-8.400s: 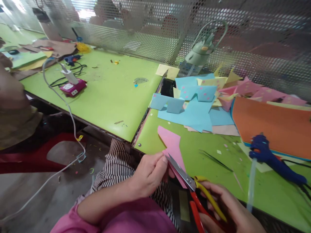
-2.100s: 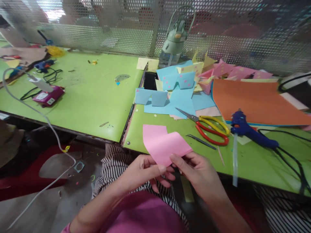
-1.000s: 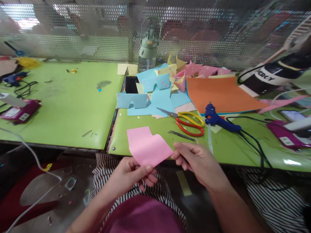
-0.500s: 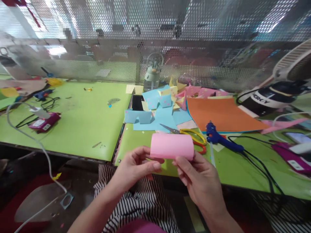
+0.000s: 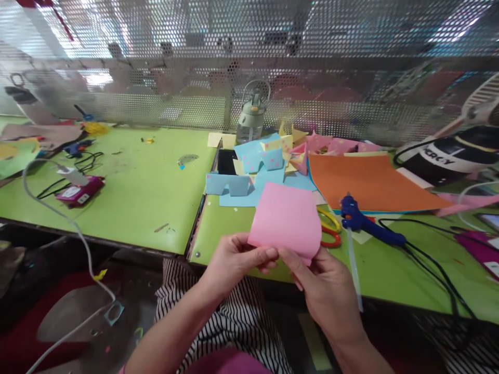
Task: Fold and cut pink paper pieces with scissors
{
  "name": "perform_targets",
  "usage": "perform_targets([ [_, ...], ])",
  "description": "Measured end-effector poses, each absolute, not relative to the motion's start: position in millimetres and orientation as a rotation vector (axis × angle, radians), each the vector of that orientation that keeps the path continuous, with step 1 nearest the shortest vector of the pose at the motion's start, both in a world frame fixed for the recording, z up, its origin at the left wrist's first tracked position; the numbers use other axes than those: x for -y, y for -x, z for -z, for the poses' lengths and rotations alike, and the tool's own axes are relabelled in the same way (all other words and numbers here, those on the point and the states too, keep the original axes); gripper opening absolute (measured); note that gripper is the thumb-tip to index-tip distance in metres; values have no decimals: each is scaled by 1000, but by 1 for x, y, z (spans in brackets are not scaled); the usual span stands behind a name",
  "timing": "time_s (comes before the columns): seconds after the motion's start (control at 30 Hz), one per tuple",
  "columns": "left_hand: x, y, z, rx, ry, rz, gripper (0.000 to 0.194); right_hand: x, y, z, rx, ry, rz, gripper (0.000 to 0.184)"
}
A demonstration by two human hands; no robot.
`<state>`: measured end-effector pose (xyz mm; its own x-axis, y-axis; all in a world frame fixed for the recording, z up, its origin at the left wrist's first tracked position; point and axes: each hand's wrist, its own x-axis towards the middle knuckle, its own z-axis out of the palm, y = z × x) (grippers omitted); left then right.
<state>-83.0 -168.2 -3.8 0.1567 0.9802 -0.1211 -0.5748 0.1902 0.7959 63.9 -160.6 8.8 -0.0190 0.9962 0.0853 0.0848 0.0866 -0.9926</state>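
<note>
A sheet of pink paper (image 5: 287,218), bent over at its lower edge, is held up in front of me above the green table's near edge. My left hand (image 5: 244,255) pinches its lower left corner between thumb and fingers. At the lower right, my right hand (image 5: 319,278) grips the same sheet, thumb on the near side and fingers behind. Both thumb tips almost meet. Behind the sheet lie scissors (image 5: 331,239), with only the yellow and red handles showing. To the right rests a blue glue gun (image 5: 368,223) with a clear glue stick (image 5: 354,267).
Folded blue paper glasses shapes (image 5: 228,185) stand beside a dark phone (image 5: 226,162). Orange sheets (image 5: 370,182) lie to the right, near a black bottle (image 5: 444,156). A clear bottle (image 5: 250,120) stands by the mesh screen. Cables and a purple power strip (image 5: 477,249) lie right.
The pink paper has gone from a rolled, tube-like curve to a flatter, more opened sheet. My left hand now grips its lower edge, closer to my right hand.
</note>
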Motion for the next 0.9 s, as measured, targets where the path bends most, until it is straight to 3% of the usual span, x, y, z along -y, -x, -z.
perform_targets([
  [0.47, 165, 87, 12, -765, -620, -1135, 22, 151, -69, 0, 1316, 1305, -1127, 29],
  [0.63, 164, 90, 11, -819, -658, -1113, 30, 148, -73, 0, 1211, 1332, -1225, 36],
  [0.9, 169, 94, 8, -855, -789, -1062, 37, 146, -77, -3, 1181, 1306, -1267, 32],
])
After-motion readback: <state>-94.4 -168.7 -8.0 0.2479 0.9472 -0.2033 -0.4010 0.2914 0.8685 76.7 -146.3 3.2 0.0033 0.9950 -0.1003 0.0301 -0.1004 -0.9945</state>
